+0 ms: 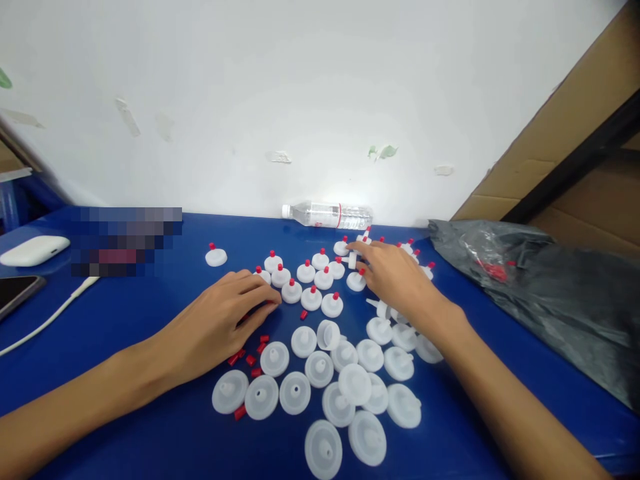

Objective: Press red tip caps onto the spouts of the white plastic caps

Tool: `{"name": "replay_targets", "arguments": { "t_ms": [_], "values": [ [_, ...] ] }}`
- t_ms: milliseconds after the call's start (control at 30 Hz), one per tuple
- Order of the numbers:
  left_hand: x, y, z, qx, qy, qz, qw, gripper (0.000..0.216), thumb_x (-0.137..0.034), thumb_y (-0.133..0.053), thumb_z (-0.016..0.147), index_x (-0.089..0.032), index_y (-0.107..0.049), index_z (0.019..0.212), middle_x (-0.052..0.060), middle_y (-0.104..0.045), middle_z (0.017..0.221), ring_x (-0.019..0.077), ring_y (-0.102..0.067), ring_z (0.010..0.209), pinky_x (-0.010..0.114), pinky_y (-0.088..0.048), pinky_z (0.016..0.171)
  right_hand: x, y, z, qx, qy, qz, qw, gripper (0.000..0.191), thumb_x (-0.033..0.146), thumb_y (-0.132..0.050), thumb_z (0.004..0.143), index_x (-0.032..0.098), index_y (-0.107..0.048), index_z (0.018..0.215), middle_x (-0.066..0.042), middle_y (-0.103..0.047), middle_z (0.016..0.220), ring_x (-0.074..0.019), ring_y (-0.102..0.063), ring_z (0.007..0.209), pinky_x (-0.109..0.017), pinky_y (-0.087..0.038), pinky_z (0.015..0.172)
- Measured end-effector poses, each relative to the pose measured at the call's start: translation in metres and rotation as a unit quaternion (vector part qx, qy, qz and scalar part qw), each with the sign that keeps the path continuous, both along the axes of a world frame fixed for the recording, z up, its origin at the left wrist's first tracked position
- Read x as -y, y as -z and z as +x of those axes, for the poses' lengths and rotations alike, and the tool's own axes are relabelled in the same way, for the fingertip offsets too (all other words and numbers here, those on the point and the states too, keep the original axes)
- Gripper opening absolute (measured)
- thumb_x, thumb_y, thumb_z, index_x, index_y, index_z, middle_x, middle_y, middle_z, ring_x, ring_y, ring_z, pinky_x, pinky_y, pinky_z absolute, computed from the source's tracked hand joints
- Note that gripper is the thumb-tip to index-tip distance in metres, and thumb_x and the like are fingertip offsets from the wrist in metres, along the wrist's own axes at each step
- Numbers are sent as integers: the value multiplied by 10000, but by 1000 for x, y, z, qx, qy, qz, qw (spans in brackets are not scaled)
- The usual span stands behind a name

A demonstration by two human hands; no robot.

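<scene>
My left hand (pixel 240 310) is closed in a pinch, with a trace of red, apparently a small red cap, between thumb and fingertips. Farther right, my right hand (pixel 397 273) has its thumb and forefinger around a white spout lid (pixel 353 259) lying on its side. White lids with red tips, such as this one (pixel 311 299), stand upright between my hands. Nearer me lie several bare white spout lids (pixel 295 393), many with their hollow undersides up. Loose red caps (pixel 251 360) are scattered below my left hand.
A clear plastic bottle (pixel 330 215) lies against the white wall. On the right are a dark plastic bag (pixel 565 293), a clear bag of red pieces (pixel 493 267) and cardboard (pixel 565 127). At left are a white case (pixel 35 251), a phone (pixel 17 293) and a cable (pixel 50 322).
</scene>
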State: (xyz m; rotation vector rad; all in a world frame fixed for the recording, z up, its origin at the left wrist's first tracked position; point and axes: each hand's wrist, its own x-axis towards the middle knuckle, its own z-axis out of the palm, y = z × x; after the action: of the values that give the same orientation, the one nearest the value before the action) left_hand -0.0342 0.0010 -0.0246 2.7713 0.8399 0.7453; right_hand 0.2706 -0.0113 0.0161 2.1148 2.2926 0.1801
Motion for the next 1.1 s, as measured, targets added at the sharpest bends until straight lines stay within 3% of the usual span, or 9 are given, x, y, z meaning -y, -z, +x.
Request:
{"name": "replay_targets", "arguments": {
  "t_ms": [400,1100],
  "values": [
    [0,1,1,11,4,0,1000,247,-323,-477,1127,-261,-715,1125,32,-761,1103,237,-703,988,420,-547,892,0,3,1,1,12,6,1000,422,146,-487,1060,188,-619,1459,-125,-775,1123,-284,-741,989,-339,-417,699],
    [0,2,-1,-10,3,11,1000,303,-332,-428,1146,-244,-718,1154,54,-755,1145,229,-702,1013,407,-551,898,-2,7,2,1,3,-12,1000,492,111,-456,1038,223,-623,1487,-144,-725,1181,-271,-724,981,-334,-439,693]
  ]
}}
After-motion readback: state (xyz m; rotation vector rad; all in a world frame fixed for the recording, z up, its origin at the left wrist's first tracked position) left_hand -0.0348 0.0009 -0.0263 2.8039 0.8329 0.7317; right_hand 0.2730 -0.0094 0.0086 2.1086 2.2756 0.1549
